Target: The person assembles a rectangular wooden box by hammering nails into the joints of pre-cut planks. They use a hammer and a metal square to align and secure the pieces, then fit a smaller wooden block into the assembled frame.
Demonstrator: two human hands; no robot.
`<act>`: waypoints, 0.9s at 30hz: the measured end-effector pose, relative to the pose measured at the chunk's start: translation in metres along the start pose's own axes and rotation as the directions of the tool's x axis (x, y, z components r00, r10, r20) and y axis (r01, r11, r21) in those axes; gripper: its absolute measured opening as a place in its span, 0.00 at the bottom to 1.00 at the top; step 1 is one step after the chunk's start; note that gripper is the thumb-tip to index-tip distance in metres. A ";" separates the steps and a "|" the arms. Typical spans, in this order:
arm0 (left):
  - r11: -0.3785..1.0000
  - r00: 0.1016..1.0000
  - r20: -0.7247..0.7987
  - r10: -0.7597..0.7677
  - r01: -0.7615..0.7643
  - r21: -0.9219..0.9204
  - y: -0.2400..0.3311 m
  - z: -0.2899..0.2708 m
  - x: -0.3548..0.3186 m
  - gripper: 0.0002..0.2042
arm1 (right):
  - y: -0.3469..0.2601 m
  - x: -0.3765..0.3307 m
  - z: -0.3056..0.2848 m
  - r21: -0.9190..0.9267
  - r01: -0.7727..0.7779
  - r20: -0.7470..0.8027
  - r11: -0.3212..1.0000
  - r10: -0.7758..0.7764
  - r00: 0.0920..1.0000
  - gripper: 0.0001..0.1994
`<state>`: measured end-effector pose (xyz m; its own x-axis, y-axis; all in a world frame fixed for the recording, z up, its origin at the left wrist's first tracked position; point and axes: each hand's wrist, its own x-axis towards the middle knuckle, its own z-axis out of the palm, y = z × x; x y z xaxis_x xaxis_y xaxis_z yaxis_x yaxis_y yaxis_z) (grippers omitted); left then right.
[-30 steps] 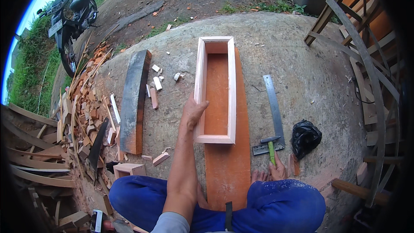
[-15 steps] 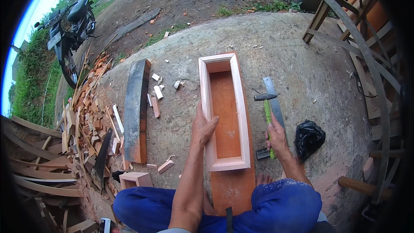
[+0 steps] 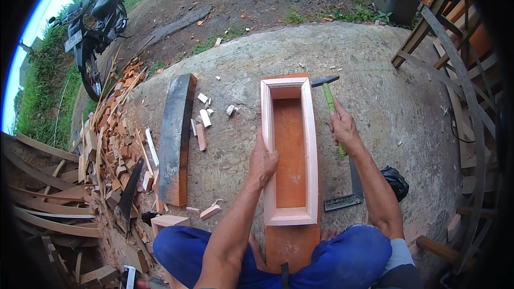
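A long rectangular frame of pale wood (image 3: pixel 269 182) stands on a reddish-brown board (image 3: pixel 292 241) between my knees. My left hand (image 3: pixel 263 159) is closed round its left side, thumb over the inner edge. In my right hand (image 3: pixel 344 127) is a hammer (image 3: pixel 328 96) with a green handle, gripped midway along. The hammer's dark head is at the frame's far right corner; whether it touches the wood I cannot tell. Under my right forearm lies a try square (image 3: pixel 342 202), its metal blade mostly hidden.
Left of the frame lies a thick dark-faced plank (image 3: pixel 176 139), with small wood offcuts (image 3: pixel 205 118) beside it. Farther left are a handsaw (image 3: pixel 130 190) and a heap of scraps (image 3: pixel 115 139). A black plastic bag (image 3: pixel 395 182) sits at right. Curved wooden pieces (image 3: pixel 466 91) lean along the right edge.
My right hand has lifted the hammer from above the try square and carried it away from me to the frame's far right corner. My left hand keeps its hold. The whole view has shifted slightly.
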<state>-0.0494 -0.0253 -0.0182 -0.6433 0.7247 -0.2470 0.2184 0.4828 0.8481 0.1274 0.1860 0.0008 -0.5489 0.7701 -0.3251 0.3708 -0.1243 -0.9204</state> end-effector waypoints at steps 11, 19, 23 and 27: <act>0.997 0.999 0.002 -0.038 0.038 0.070 0.004 -0.001 -0.002 0.44 | -0.144 0.125 0.000 -0.556 0.233 0.292 0.798 -0.075 0.953 0.22; 0.992 0.996 0.017 -0.088 0.086 0.090 0.007 -0.003 -0.002 0.43 | -0.130 0.134 0.019 -0.431 0.200 0.405 0.880 -0.009 0.914 0.26; 0.985 0.990 0.023 -0.139 0.136 0.106 0.006 -0.001 -0.002 0.43 | -0.066 0.077 0.008 -0.168 0.200 0.106 0.965 -0.184 0.977 0.29; 0.988 0.992 0.001 -0.123 0.123 0.089 0.005 -0.001 -0.002 0.42 | 0.024 -0.024 -0.019 0.032 0.023 -0.095 0.999 -0.020 0.995 0.30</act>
<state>-0.0478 -0.0249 -0.0135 -0.6646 0.6602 -0.3500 0.2021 0.6098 0.7664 0.1637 0.1760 -0.0090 -0.4823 0.8284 -0.2849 0.3338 -0.1269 -0.9341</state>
